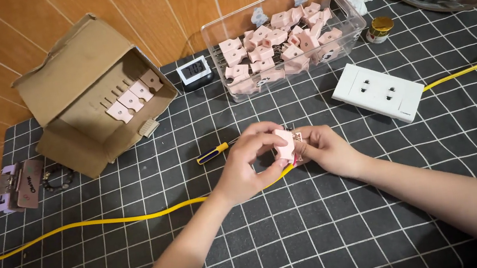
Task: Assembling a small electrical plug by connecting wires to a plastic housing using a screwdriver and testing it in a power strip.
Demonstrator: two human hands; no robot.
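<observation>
Both hands meet over the tabletop (348, 218) — left hand (247, 166) and right hand (325, 148) pinch one pink plug (284, 144). Fingers curl closed around it — a yellow cable (109, 221) runs beneath.

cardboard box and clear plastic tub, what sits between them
In the head view, a small digital clock stands between the cardboard box and the clear plastic tub.

Open mat (337, 231) near; far passage blocked by cardboard box (92, 92), clear bin (287, 35), socket block (377, 92); yellow cable (97, 223) crosses left.
</observation>
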